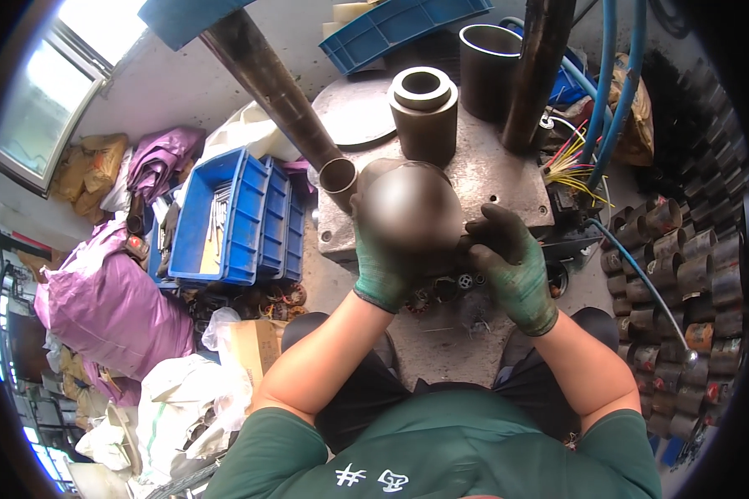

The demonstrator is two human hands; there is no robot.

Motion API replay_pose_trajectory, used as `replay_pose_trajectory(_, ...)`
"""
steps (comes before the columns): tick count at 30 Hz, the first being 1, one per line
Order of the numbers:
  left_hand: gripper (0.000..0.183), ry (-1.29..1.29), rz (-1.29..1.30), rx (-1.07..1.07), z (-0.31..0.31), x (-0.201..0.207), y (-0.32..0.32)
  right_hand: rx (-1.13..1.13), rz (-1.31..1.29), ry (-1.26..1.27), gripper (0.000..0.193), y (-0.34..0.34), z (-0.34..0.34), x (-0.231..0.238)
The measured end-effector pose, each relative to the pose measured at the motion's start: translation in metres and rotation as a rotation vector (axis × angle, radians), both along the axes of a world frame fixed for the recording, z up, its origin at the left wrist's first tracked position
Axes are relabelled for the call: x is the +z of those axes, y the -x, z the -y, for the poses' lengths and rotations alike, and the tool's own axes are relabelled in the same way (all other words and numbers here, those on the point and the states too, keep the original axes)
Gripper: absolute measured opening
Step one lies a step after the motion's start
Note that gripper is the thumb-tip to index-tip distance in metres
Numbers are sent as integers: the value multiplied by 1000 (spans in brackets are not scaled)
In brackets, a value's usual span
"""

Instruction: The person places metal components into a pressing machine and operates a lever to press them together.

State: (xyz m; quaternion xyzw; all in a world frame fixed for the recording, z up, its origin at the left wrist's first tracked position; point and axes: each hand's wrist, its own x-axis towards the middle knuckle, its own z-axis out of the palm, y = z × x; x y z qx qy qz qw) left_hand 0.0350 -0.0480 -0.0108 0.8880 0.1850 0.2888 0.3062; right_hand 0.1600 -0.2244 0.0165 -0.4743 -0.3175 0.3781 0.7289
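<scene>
In front of me a round metal part [412, 208], blurred and shiny on its face, is held up above the near edge of a metal press table [508, 179]. My left hand [379, 266], in a green glove with a dark palm, grips it from the left and below; the fingers are partly hidden behind it. My right hand [516, 270], gloved alike, is beside its right side with fingers apart and holds nothing; whether a fingertip touches the part I cannot tell. Behind it a thick metal cylinder with a ringed top [424, 116] stands on the table.
Dark columns [266, 87] rise from the table, with a wide metal tube [488, 71] at the back. Blue bins [254, 220] and purple sacks [112, 303] lie left. Stacked metal rings [682, 283] fill the right, near loose coloured wires [574, 162] and a blue hose [641, 270].
</scene>
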Motion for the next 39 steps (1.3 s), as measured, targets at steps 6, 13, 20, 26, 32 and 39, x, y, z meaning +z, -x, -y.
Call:
replay_pose_trajectory(6, 89, -397, 54, 170, 4, 24, 0, -3, -45, 90, 36, -7, 2, 0)
replay_pose_trajectory(13, 62, -691, -68, 191, -2, 9, 0, 10, -66, 94, 35, -9, 6, 7)
replay_pose_trajectory(20, 74, -215, -219, -61, 16, 20, 13, -11, 2, 116, 36, -9, 17, 17)
replay_pose_trajectory(26, 97, 1719, 582, -552, 24, 7, 20, -33, 91, 137, 35, -10, 25, 20)
replay_pose_trajectory(32, 82, 1268, 475, -407, 31, 11, 11, -24, 140, 140, 35, -12, 31, 28)
replay_pose_trajectory(39, 105, 421, 217, -178, 26, 18, 2, -8, 53, 113, 43, -25, 36, 22)
